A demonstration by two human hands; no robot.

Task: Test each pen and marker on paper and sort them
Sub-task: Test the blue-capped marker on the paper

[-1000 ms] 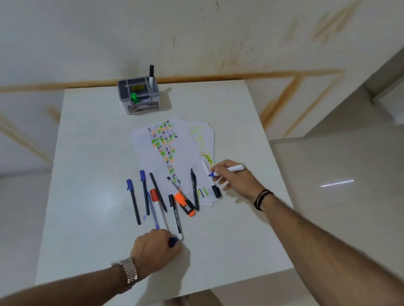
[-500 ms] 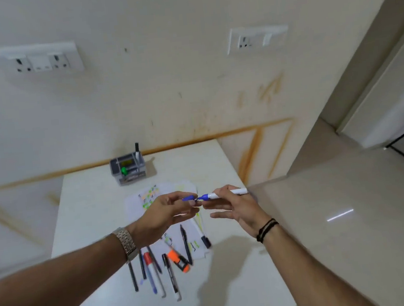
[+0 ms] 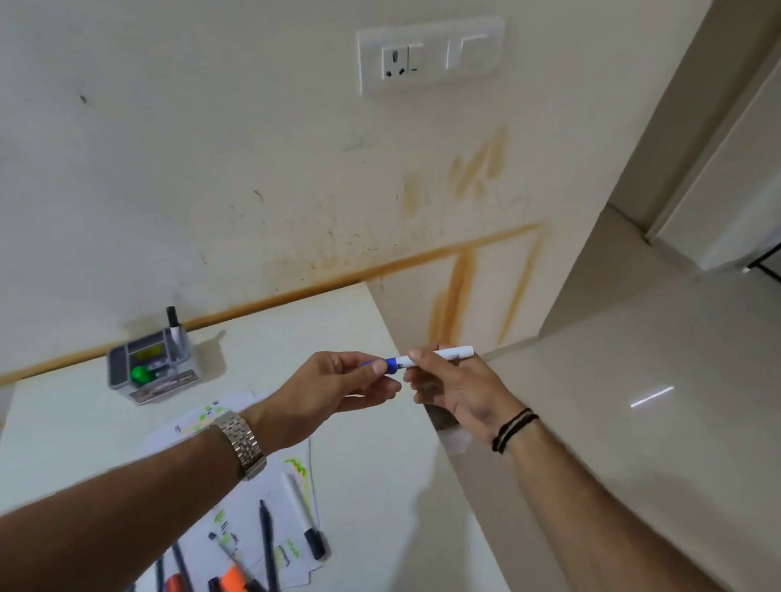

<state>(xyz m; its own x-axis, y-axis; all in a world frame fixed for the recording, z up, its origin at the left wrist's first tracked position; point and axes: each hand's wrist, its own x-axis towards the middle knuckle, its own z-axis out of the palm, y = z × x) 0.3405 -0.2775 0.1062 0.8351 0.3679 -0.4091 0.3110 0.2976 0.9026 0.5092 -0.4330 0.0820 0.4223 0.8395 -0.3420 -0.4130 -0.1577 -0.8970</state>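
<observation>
Two hands meet mid-air above the white table's (image 3: 365,517) 3 o'clock edge. Our right hand (image 3: 462,389) pinches the white-barrelled marker (image 3: 439,356) level; our left hand (image 3: 331,390) grips its blue cap (image 3: 379,366) at 9 o'clock. We judge the cap is going back on: push straight along the barrel until seated, then sort it toward the grey organiser box (image 3: 151,367). A second ago the marker hovered low over the scribbled paper sheets (image 3: 286,507) while the left hand rested on the table; now both are raised.

Both hands up over the table (image 3: 374,468), right hand (image 3: 457,385) pinching the white marker (image 3: 439,356), left hand (image 3: 336,389) gripping its blue cap (image 3: 389,365), pens (image 3: 267,548) lying on scribbled paper (image 3: 285,497) below
</observation>
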